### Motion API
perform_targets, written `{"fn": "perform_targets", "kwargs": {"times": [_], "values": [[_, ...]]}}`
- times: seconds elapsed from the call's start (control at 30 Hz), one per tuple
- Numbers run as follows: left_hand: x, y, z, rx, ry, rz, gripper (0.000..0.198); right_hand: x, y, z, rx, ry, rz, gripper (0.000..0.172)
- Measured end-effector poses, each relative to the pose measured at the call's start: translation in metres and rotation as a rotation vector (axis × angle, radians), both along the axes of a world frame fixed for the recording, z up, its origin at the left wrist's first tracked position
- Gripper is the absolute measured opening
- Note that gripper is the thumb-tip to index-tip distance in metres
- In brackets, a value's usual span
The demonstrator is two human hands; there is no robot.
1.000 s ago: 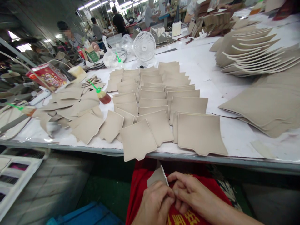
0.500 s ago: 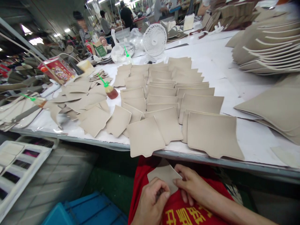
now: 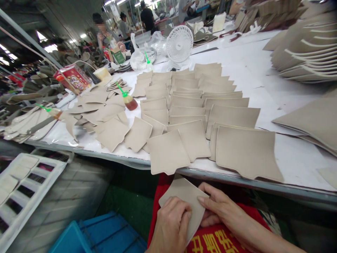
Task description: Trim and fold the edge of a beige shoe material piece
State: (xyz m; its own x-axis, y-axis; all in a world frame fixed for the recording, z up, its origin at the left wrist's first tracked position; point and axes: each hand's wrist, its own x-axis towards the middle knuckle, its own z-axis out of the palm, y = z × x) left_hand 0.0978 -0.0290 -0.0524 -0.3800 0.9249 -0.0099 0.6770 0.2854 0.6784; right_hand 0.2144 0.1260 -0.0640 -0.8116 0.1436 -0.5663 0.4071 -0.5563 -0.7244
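Note:
Over my lap, just below the table's front edge, lies a beige leather-like panel (image 3: 183, 190). My left hand (image 3: 171, 222) is closed on its near left side, fingers curled over the top face. At the right edge, my right hand (image 3: 216, 205) pinches the panel between thumb and fingers. A red apron (image 3: 159, 203) with yellow characters is beneath both hands. Similar panels stand in overlapping rows on the table, and the nearest beige panel (image 3: 168, 151) juts over the front edge.
Loose beige pieces (image 3: 112, 133) and a green-tipped glue bottle (image 3: 130, 101) lie left of the rows. A white fan (image 3: 179, 44) stands behind. Large curved pieces (image 3: 302, 59) are stacked at right. A blue crate (image 3: 110, 233) and a white rack (image 3: 34, 189) sit below left. People are at the back.
The panel in my hands has turned and shows more of its face. My left hand has flattened somewhat onto it. The whole view has shifted slightly, with the table contents appearing farther right.

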Motion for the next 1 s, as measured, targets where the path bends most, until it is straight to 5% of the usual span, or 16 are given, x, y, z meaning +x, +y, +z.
{"fn": "perform_targets", "kwargs": {"times": [0.23,0.63,1.0], "values": [[0.006,0.005,0.0,0.087,0.125,-0.004,0.021,0.0,-0.002,-0.003,-0.006,-0.011,-0.03,0.054],[0.008,0.008,-0.004,0.107,0.382,-0.207,0.023,0.0,-0.004,-0.003,0.028,-0.01,-0.036,0.051],[0.016,0.016,-0.003,0.073,0.553,-0.13,0.02,-0.001,-0.006,-0.004,0.097,-0.026,-0.021,0.055]]}}
